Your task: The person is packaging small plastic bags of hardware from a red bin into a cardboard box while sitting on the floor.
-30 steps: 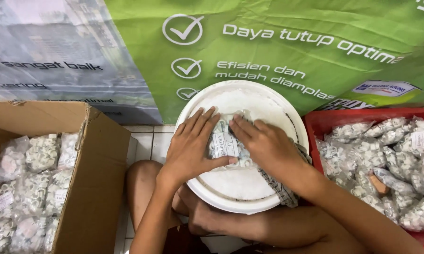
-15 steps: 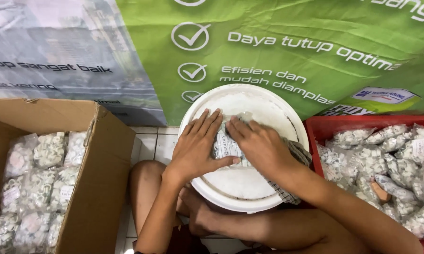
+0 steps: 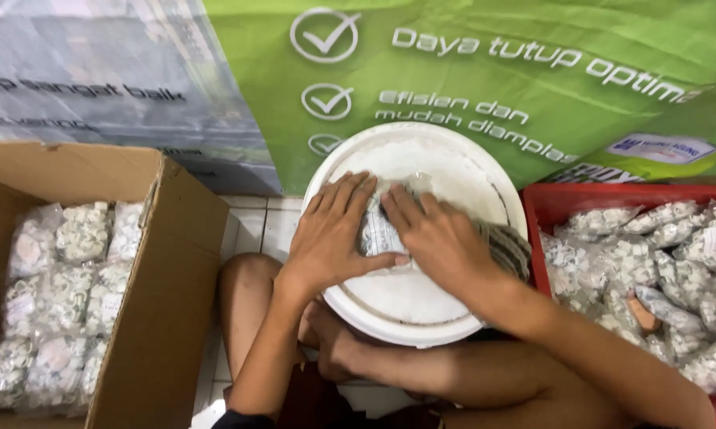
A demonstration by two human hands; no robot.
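The left hand (image 3: 328, 238) lies flat, palm down, on a small clear plastic bag filled with white plastic pieces (image 3: 379, 232). Its fingers (image 3: 344, 196) are stretched out and slightly spread, pointing to the far side, and the thumb reaches to the right along the near edge of the small bag. The right hand (image 3: 445, 242) presses on the same bag from the right side, its fingers close together and flat on the plastic. Both hands are pressing on the bag, not clamped around it. Only a narrow strip of the bag with its white paper label shows between the two hands.

The bag rests on the round white plastic lid of a bucket (image 3: 421, 306), in the middle of the scene, just in front of the person's bent knees. A grey checked cloth (image 3: 507, 248) lies at the right edge of the lid, partly under the right wrist.

On the left stands an open brown cardboard box (image 3: 171, 278), and inside it are many similar packed clear bags of white pieces (image 3: 64, 294). On the right, touching the bucket's side, is a red plastic tray (image 3: 545, 205) with a pile of more clear bags of white pieces (image 3: 652, 262). The floor of white tiles (image 3: 259, 230) shows between the box and the bucket. On the far side hangs a green and grey printed banner (image 3: 533, 103), behind the bucket.
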